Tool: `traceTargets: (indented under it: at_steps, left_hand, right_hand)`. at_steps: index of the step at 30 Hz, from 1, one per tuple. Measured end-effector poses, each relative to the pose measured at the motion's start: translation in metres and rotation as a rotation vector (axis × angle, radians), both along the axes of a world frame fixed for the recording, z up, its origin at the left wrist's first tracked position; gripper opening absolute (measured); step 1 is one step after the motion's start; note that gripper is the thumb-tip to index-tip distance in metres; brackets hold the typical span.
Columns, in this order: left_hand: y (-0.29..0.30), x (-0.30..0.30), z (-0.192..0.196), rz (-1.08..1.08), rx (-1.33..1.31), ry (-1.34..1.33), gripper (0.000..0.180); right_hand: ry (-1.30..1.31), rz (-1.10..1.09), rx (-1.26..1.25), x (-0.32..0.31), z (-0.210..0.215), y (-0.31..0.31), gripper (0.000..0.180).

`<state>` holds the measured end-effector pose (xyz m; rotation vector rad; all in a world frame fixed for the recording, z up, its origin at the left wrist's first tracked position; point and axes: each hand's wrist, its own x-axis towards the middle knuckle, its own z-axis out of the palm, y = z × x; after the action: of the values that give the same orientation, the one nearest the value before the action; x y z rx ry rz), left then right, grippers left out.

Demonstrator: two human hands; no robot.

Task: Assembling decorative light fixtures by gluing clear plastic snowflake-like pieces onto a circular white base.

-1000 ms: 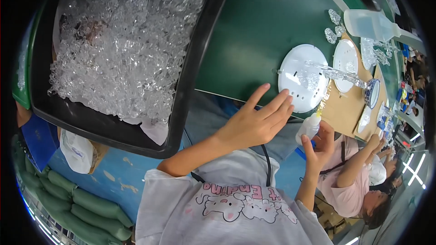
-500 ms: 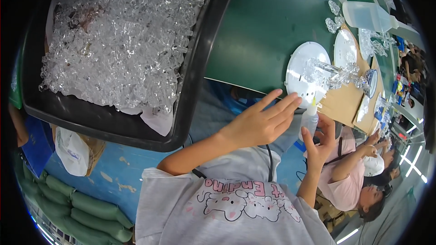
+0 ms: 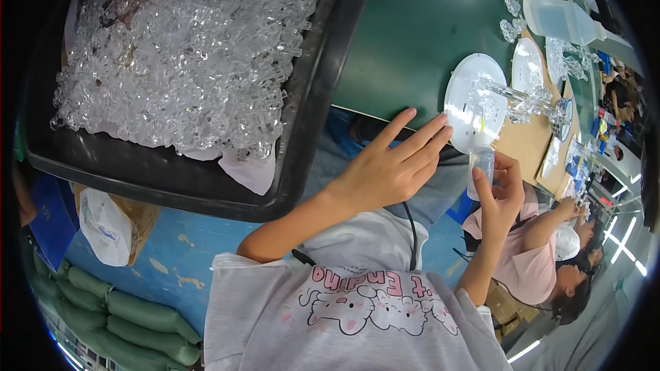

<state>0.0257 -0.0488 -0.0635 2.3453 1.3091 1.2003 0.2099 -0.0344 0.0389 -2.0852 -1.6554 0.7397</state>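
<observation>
Premises are an assembly workshop. Evidence noted: a black bin point(image 3: 321, 96) heaped with loose clear pieces point(image 3: 185, 62), a green counter point(image 3: 405, 27) bearing round white plates point(image 3: 462, 89), a co-worker point(image 3: 526, 264) in pink farther along, a scuffed blue floor point(image 3: 206, 220) and tubular strip lights point(image 3: 524, 352).

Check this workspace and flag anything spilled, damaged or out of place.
The blue floor looks damaged: pale, ragged patches break its colour near the white bag. A few clear pieces also lie loose on the green table, outside the black bin, though they may belong there.
</observation>
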Motion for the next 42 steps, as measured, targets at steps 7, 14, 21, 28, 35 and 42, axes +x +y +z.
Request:
traceTargets:
  at_steps: [7,14,21,28,35,42]
  left_hand:
    - [0.000,0.000,0.002,-0.008,-0.039,-0.001,0.012]
    - [0.001,0.001,-0.001,0.026,0.025,-0.007,0.012]
    - [0.001,-0.001,0.004,-0.006,-0.035,0.012,0.011]
    - [0.000,0.001,0.003,0.011,-0.029,-0.007,0.010]
    - [-0.001,0.001,0.003,0.018,-0.038,0.033,0.012]
    - [0.002,0.000,0.016,0.064,-0.015,0.032,0.018]
  right_hand:
    - [-0.024,0.008,-0.027,0.002,0.000,0.002,0.031]
    - [-0.066,0.059,-0.057,0.002,0.003,0.002,0.028]
    - [-0.025,0.025,0.016,0.009,-0.002,0.001,0.029]
    - [0.028,0.026,-0.053,0.010,0.000,-0.001,0.025]
    - [0.102,-0.011,-0.023,0.018,-0.008,-0.007,0.032]
    - [0.230,0.140,0.155,0.039,-0.026,-0.018,0.045]
